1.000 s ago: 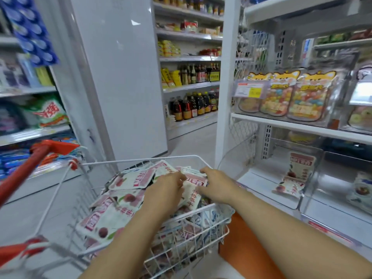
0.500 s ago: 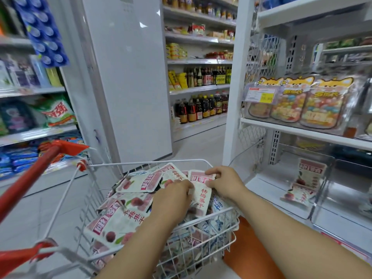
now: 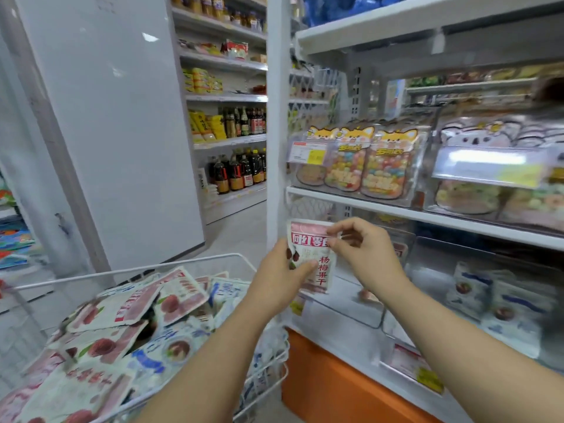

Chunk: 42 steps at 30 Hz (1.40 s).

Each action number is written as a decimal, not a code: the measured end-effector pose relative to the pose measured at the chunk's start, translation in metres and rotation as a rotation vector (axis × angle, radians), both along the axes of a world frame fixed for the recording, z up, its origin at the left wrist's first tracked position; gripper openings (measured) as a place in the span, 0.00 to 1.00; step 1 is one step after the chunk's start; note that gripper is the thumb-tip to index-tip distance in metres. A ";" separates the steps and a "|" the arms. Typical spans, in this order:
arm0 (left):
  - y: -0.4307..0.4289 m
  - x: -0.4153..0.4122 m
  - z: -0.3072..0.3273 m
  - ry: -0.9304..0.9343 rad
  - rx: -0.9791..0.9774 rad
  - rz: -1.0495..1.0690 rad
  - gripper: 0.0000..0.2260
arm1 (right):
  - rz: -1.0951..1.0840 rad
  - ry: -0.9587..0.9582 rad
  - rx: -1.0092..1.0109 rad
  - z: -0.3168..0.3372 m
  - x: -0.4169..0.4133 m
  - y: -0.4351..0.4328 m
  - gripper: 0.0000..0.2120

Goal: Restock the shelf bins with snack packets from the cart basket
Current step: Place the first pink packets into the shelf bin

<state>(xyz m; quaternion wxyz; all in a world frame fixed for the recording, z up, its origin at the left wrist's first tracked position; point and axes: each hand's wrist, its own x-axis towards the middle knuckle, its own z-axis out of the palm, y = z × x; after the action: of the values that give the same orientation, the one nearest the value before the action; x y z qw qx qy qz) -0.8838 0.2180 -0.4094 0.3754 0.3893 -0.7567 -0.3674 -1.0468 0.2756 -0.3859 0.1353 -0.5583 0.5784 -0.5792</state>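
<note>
A pink-and-white snack packet (image 3: 317,271) is held upright between both hands, just in front of the clear shelf bin (image 3: 351,309) on the lower shelf. My left hand (image 3: 280,279) grips its lower left edge. My right hand (image 3: 363,254) pinches its top right corner. The white wire cart basket (image 3: 183,265) at lower left is piled with several similar packets (image 3: 128,315), pink and blue-white. The bin behind the held packet is partly hidden by my right hand.
A neighbouring clear bin (image 3: 500,300) to the right holds blue-white packets. Candy bags (image 3: 366,166) stand on the shelf above. An orange shelf base (image 3: 329,383) runs below. A white pillar (image 3: 122,123) and bottle shelves (image 3: 238,169) stand beyond the aisle.
Both hands have lifted one pink packet out of the basket and carried it up and right toward the lower shelf bin. The view has turned toward the shelf.
</note>
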 end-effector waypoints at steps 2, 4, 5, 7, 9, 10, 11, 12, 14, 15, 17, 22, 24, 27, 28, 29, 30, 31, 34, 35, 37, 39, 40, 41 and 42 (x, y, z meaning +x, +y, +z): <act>-0.004 -0.026 -0.010 0.015 0.075 -0.065 0.15 | -0.049 0.020 0.017 -0.009 -0.025 0.006 0.13; -0.009 -0.051 -0.017 -0.020 0.104 -0.095 0.15 | -0.091 0.057 0.055 -0.018 -0.052 0.011 0.12; -0.012 -0.061 -0.020 -0.034 0.103 -0.099 0.15 | -0.112 0.091 0.081 -0.023 -0.065 0.014 0.12; -0.021 -0.082 -0.022 -0.054 0.110 -0.087 0.12 | -0.161 0.182 0.139 -0.034 -0.091 0.017 0.10; -0.030 -0.103 -0.023 -0.069 0.197 -0.096 0.08 | -0.206 0.297 0.211 -0.043 -0.114 0.018 0.07; -0.035 -0.114 -0.025 -0.088 0.247 -0.109 0.08 | -0.223 0.357 0.251 -0.048 -0.123 0.016 0.06; -0.043 -0.125 -0.029 -0.113 0.280 -0.117 0.08 | -0.230 0.411 0.292 -0.052 -0.131 0.014 0.06; -0.051 -0.135 -0.034 -0.140 0.311 -0.124 0.08 | -0.229 0.458 0.332 -0.056 -0.137 0.011 0.07; -0.064 -0.152 -0.044 -0.213 0.378 -0.138 0.07 | -0.216 0.511 0.393 -0.063 -0.144 0.004 0.07; -0.071 -0.161 -0.052 -0.285 0.394 -0.155 0.07 | -0.208 0.532 0.397 -0.065 -0.148 0.001 0.07; -0.084 -0.175 -0.066 -0.391 0.435 -0.210 0.06 | -0.210 0.590 0.373 -0.068 -0.153 -0.004 0.06; -0.101 -0.200 -0.088 -0.578 0.501 -0.190 0.12 | -0.265 0.663 0.313 -0.074 -0.160 -0.012 0.07; -0.102 -0.207 -0.092 -0.655 0.491 -0.204 0.15 | -0.260 0.671 0.276 -0.079 -0.163 -0.014 0.06; -0.103 -0.214 -0.098 -0.786 0.390 -0.242 0.16 | -0.270 0.657 0.248 -0.084 -0.164 -0.014 0.06; -0.105 -0.216 -0.099 -0.778 0.387 -0.246 0.15 | -0.276 0.649 0.245 -0.085 -0.164 -0.014 0.06; -0.106 -0.217 -0.099 -0.757 0.404 -0.255 0.13 | -0.278 0.649 0.240 -0.085 -0.164 -0.014 0.06; -0.108 -0.218 -0.100 -0.710 0.432 -0.261 0.10 | -0.277 0.649 0.236 -0.086 -0.164 -0.015 0.06; -0.109 -0.219 -0.100 -0.675 0.450 -0.266 0.08 | -0.273 0.649 0.238 -0.087 -0.164 -0.015 0.07; -0.114 -0.222 -0.106 -0.568 0.560 -0.281 0.12 | -0.269 0.649 0.247 -0.089 -0.165 -0.015 0.08; -0.115 -0.222 -0.109 -0.525 0.608 -0.274 0.14 | -0.268 0.656 0.248 -0.089 -0.165 -0.014 0.08; -0.116 -0.221 -0.112 -0.467 0.665 -0.259 0.10 | -0.266 0.660 0.247 -0.090 -0.165 -0.014 0.09; -0.117 -0.220 -0.113 -0.451 0.697 -0.259 0.10 | -0.270 0.658 0.248 -0.090 -0.165 -0.015 0.09; -0.118 -0.220 -0.113 -0.450 0.718 -0.267 0.11 | -0.270 0.657 0.247 -0.091 -0.165 -0.015 0.09; -0.118 -0.219 -0.112 -0.447 0.736 -0.280 0.10 | -0.269 0.660 0.243 -0.091 -0.165 -0.015 0.10; -0.119 -0.219 -0.111 -0.445 0.752 -0.302 0.08 | -0.271 0.662 0.239 -0.091 -0.165 -0.015 0.10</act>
<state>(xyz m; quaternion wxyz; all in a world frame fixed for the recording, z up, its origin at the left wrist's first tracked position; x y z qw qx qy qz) -1.1025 0.0995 -0.5203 -0.0210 0.4532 -0.6812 -0.5745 -1.2115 0.2609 -0.4771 -0.0724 -0.6140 0.7229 -0.3083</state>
